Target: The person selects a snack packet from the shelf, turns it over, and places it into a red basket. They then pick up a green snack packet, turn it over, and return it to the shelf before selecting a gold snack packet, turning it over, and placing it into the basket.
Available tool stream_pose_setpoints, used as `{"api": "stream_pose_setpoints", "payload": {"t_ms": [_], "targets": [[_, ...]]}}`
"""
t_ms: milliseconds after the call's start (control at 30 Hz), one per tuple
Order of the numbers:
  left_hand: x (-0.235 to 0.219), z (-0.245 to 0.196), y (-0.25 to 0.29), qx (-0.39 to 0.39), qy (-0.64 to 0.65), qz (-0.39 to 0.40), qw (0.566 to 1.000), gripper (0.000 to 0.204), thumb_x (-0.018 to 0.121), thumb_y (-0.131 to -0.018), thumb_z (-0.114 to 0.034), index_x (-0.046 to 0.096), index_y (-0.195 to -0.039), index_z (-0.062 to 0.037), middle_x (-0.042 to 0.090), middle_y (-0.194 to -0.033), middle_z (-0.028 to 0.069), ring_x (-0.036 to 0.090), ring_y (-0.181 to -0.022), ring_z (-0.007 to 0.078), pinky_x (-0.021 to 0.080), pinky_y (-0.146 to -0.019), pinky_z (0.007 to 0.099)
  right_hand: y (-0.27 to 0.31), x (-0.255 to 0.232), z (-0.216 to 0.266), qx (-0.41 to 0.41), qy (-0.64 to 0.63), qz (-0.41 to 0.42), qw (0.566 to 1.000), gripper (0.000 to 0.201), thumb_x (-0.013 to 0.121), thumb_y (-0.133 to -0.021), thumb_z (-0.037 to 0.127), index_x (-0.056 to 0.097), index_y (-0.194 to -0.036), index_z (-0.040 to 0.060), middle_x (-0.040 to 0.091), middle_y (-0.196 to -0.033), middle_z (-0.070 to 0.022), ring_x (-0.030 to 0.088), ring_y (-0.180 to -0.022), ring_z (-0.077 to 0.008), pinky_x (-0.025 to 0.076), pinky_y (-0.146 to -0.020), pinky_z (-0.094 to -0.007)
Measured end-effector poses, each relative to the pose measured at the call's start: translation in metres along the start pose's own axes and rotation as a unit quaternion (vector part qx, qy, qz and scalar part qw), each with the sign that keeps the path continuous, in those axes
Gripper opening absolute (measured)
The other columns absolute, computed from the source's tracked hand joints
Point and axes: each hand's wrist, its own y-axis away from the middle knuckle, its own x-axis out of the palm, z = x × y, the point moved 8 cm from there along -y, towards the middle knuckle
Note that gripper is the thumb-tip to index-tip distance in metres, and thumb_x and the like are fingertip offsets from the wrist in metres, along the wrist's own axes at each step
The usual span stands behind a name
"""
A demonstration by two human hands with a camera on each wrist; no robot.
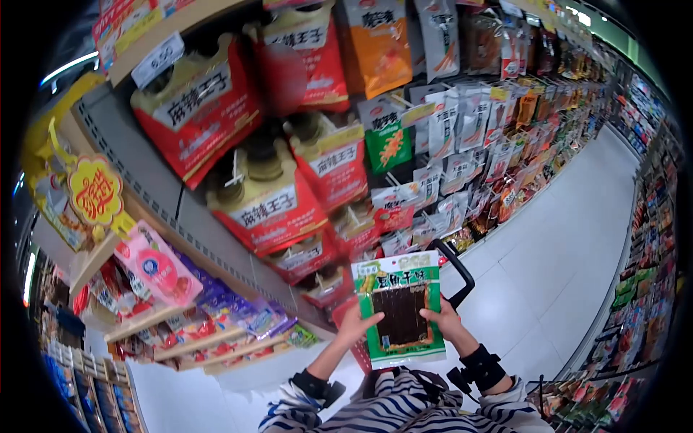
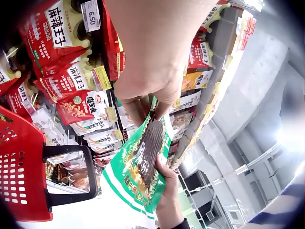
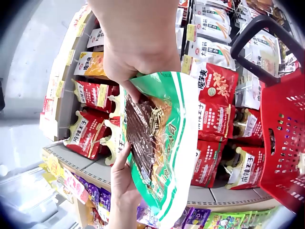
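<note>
Two hands show, one left hand [image 1: 354, 325] and one right hand [image 1: 451, 323], with two black wristbands [image 1: 481, 366]. There is one green snack packet [image 1: 402, 317], one red shopping basket [image 2: 21, 167] with one black handle [image 2: 90, 172], one yellow flower-shaped sign [image 1: 96, 192], and at least six red-and-gold snack bags [image 1: 206, 112].
</note>
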Motion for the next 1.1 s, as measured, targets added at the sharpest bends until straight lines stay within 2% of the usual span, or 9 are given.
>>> {"api": "stream_pose_setpoints", "payload": {"t_ms": [100,133,233,467,633,733,833,933,1100], "targets": [[0.024,-0.003,0.000,-0.040,0.032,0.026,0.998,0.031,0.063,-0.074,-0.015,0.054,-0.100,0.0004,0.058,-0.094,0.0058,0.053,-0.084,0.0127,0.042,-0.074,0.0267,0.003,-0.017,-0.019,-0.011,-0.027,-0.010,1.000,0.038,0.060,-0.074,0.011,0.046,-0.109,0.0031,0.051,-0.092,0.0006,0.047,-0.079,-0.0077,0.039,-0.070,-0.0232],[0.034,-0.006,-0.002,-0.029,0.047,0.034,0.998,0.029,0.062,-0.074,-0.011,0.054,-0.100,0.0005,0.058,-0.093,0.0059,0.053,-0.083,0.0127,0.043,-0.073,0.0266,0.007,-0.018,-0.011,-0.020,-0.038,-0.015,0.999,0.038,0.060,-0.075,0.012,0.046,-0.109,0.0027,0.052,-0.091,0.0004,0.047,-0.079,-0.0078,0.039,-0.070,-0.0228],[0.054,-0.005,-0.009,-0.069,0.008,0.032,0.997,0.026,0.062,-0.074,-0.009,0.056,-0.097,0.0011,0.060,-0.090,0.0058,0.055,-0.080,0.0126,0.043,-0.072,0.0264,0.019,-0.034,-0.006,0.012,-0.029,-0.021,0.999,0.033,0.060,-0.075,0.009,0.049,-0.104,0.0005,0.055,-0.093,-0.0021,0.051,-0.082,-0.0103,0.041,-0.074,-0.0244],[0.123,-0.016,-0.034,-0.051,-0.028,0.051,0.997,0.025,0.062,-0.074,-0.010,0.056,-0.096,0.0007,0.059,-0.090,0.0057,0.055,-0.080,0.0123,0.044,-0.071,0.0263,0.045,-0.095,0.004,0.030,-0.105,-0.072,0.991,0.030,0.060,-0.075,0.012,0.051,-0.101,-0.0002,0.056,-0.091,-0.0027,0.052,-0.079,-0.0105,0.042,-0.071,-0.0244],[0.198,-0.020,-0.065,-0.022,-0.039,0.085,0.995,0.026,0.062,-0.074,-0.010,0.055,-0.097,0.0008,0.060,-0.088,0.0058,0.055,-0.079,0.0128,0.044,-0.071,0.0269,0.061,-0.171,0.016,0.031,-0.122,-0.090,0.988,0.028,0.059,-0.076,0.011,0.051,-0.100,-0.0002,0.056,-0.091,-0.0034,0.053,-0.079,-0.0113,0.043,-0.072,-0.0251],[0.254,-0.028,-0.086,-0.016,-0.065,0.085,0.994,0.026,0.061,-0.074,-0.011,0.055,-0.097,0.0007,0.060,-0.089,0.0063,0.055,-0.079,0.0131,0.044,-0.071,0.0271,0.074,-0.229,0.027,0.002,-0.165,-0.128,0.978,0.026,0.058,-0.077,0.011,0.051,-0.099,-0.0004,0.056,-0.090,-0.0031,0.053,-0.079,-0.0110,0.044,-0.072,-0.0256],[0.321,-0.042,-0.107,0.000,-0.074,0.102,0.992,0.028,0.063,-0.073,-0.011,0.053,-0.097,0.0005,0.058,-0.085,0.0049,0.053,-0.074,0.0120,0.043,-0.068,0.0265,0.091,-0.293,0.031,-0.013,-0.140,-0.167,0.976,0.025,0.057,-0.077,0.010,0.052,-0.099,-0.0002,0.056,-0.090,-0.0033,0.053,-0.077,-0.0108,0.044,-0.072,-0.0258],[0.380,-0.035,-0.131,0.010,-0.129,0.132,0.983,0.029,0.063,-0.073,-0.013,0.053,-0.097,0.0005,0.059,-0.085,0.0058,0.054,-0.075,0.0128,0.043,-0.068,0.0272,0.111,-0.351,0.031,0.018,-0.122,-0.190,0.974,0.026,0.057,-0.079,0.015,0.053,-0.099,-0.0006,0.056,-0.090,-0.0029,0.052,-0.079,-0.0097,0.043,-0.071,-0.0243],[0.464,-0.056,-0.158,0.034,-0.095,0.159,0.982,0.028,0.063,-0.072,-0.014,0.054,-0.095,0.0009,0.059,-0.083,0.0069,0.055,-0.074,0.0136,0.043,-0.068,0.0279,0.137,-0.420,0.051,0.014,-0.145,-0.231,0.962,0.025,0.058,-0.078,0.014,0.053,-0.097,-0.0009,0.057,-0.086,-0.0028,0.052,-0.075,-0.0091,0.043,-0.068,-0.0234]]}}
